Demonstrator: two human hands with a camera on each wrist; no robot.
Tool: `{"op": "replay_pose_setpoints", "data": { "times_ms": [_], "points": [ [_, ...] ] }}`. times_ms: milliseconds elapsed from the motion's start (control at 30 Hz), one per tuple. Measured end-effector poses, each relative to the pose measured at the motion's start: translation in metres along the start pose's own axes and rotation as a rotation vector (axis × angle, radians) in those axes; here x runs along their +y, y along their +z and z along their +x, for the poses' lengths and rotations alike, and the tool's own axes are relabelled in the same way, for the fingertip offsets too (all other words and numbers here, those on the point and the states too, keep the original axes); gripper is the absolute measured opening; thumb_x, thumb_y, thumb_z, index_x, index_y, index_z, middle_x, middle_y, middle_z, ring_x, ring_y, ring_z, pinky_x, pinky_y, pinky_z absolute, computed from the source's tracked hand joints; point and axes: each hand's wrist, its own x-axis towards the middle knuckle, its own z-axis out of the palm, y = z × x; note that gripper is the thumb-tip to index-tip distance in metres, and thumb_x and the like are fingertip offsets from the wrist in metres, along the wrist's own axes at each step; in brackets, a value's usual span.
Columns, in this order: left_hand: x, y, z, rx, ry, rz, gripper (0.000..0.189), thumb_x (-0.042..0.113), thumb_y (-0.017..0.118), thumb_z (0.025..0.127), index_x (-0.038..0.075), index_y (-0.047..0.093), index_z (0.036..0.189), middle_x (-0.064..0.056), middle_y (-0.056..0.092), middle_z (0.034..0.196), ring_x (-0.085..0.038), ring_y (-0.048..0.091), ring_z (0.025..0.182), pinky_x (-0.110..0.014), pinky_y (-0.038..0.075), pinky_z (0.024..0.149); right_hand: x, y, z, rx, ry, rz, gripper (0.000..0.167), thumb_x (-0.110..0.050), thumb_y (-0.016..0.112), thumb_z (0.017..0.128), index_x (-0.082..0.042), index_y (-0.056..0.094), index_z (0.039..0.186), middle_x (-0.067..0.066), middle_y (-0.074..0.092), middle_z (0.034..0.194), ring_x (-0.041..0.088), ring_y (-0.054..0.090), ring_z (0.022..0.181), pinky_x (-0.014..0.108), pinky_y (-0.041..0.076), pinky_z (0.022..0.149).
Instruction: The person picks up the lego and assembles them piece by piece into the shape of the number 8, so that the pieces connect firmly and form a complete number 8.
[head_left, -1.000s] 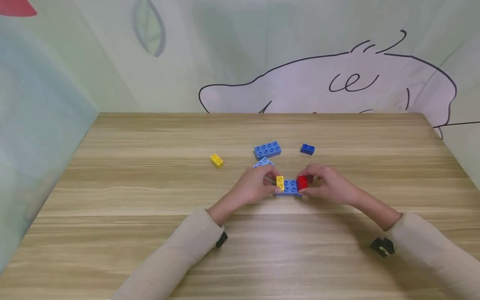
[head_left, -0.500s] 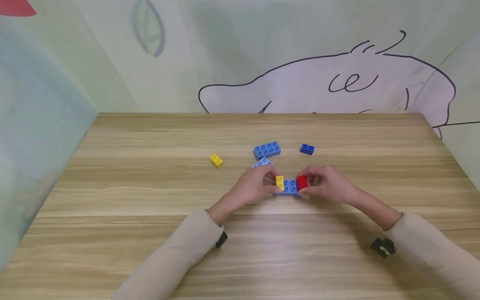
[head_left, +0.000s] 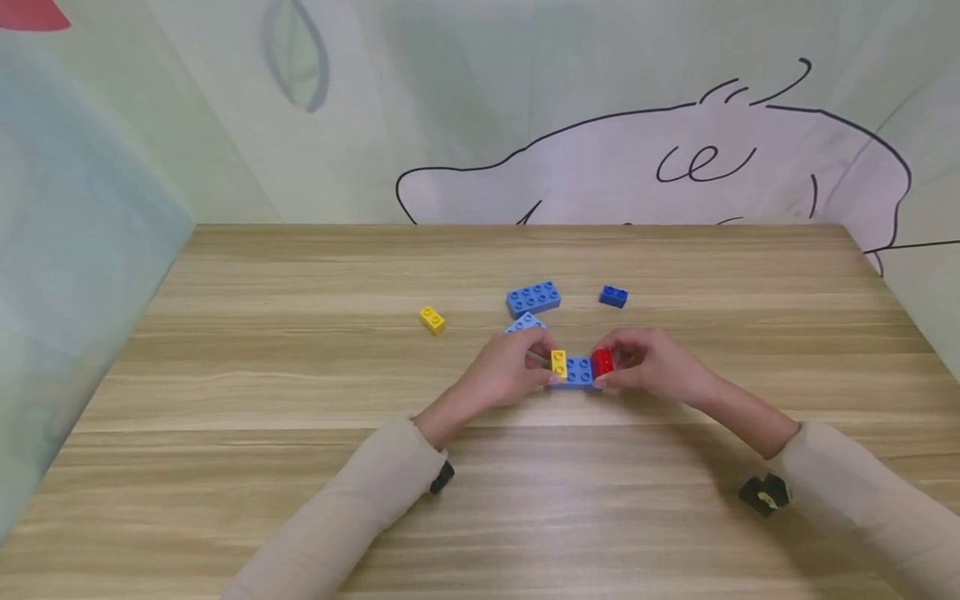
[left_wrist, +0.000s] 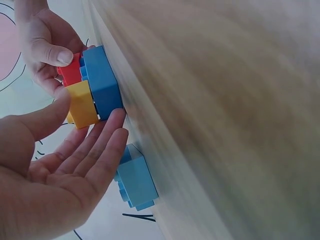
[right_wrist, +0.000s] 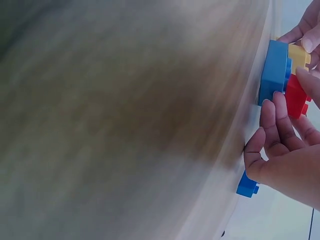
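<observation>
A blue brick (head_left: 579,370) lies on the table in front of me, its middle studs showing. At its left end sits a small yellow brick (head_left: 558,364), pinched between thumb and fingers of my left hand (head_left: 508,367). My right hand (head_left: 651,367) pinches a small red brick (head_left: 602,363) over the right end, and that brick looks slightly tilted. In the left wrist view some blue studs show beside the red brick (left_wrist: 71,70). Fingertips of both hands also touch the side of the blue brick (right_wrist: 274,72). Whether the red brick is fully pressed down, I cannot tell.
Just behind my left hand is a light blue brick (head_left: 527,321), partly covered by it. Farther back lie a larger blue brick (head_left: 533,297) and a small dark blue one (head_left: 613,296). A loose yellow brick (head_left: 432,320) rests to the left on the wooden table (head_left: 300,333).
Both hands keep nearly the same place on the bricks. The red brick looks a little more tilted than a second ago. The loose bricks stay where they were.
</observation>
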Motion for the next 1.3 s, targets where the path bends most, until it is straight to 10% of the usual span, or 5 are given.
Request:
{"op": "replay_pose_setpoints", "data": {
  "times_ms": [900,1300],
  "points": [
    [-0.001,-0.0017,0.0005,0.001,-0.005,0.005,0.028,0.011,0.067,0.083,0.006,0.057,0.109,-0.007,0.061,0.11,-0.018,0.059,0.1,-0.025,0.05,0.078,0.0019,-0.0007,0.0051,-0.056,-0.015,0.034,0.031,-0.011,0.077,0.072,-0.002,0.064,0.1,0.001,0.055,0.067,0.015,0.049,0.059,0.021,0.041,0.054],
    [-0.0005,-0.0006,0.0011,-0.006,-0.005,-0.001,0.028,0.012,0.067,0.083,0.007,0.057,0.109,-0.007,0.061,0.111,-0.018,0.059,0.1,-0.026,0.05,0.079,0.0032,-0.0033,0.0041,-0.091,0.001,0.02,0.034,-0.018,0.076,0.075,-0.005,0.064,0.103,0.003,0.059,0.083,0.02,0.053,0.074,0.024,0.048,0.065]
  ]
}}
